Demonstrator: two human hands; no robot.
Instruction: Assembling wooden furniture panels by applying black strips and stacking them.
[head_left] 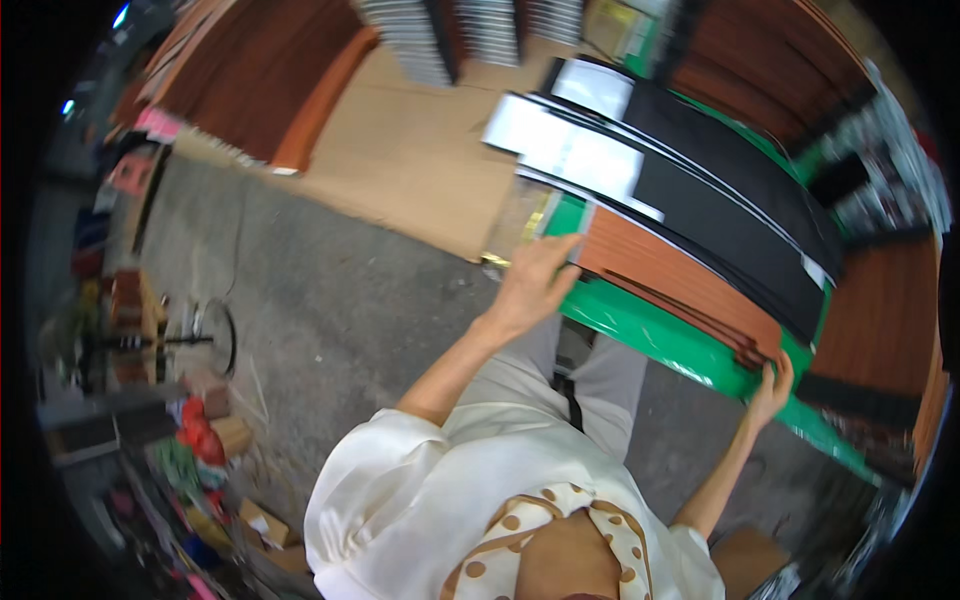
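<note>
A reddish-brown wood-grain panel (670, 268) lies lengthwise on the green-covered table (630, 325) in front of me, with thin dark brown strips along its near edge. My left hand (535, 285) is at the panel's left end, index finger and thumb stretched out and apart; whether the fingertips touch the end is hard to tell. At the right end, my right hand (770, 392) has its fingers and thumb closed around the near corner, where the strip ends bunch together. Black panels (700, 200) with white sheets (580, 150) on them lie just beyond the brown one.
Flattened cardboard (400, 150) covers the floor at the far left, beside stacked brown panels (270, 70). Stacks of grey-edged pieces (410, 40) stand at the back. More brown panels (880, 330) and plastic-wrapped goods (890, 190) border the table's right. A wheel (220, 337) stands at left.
</note>
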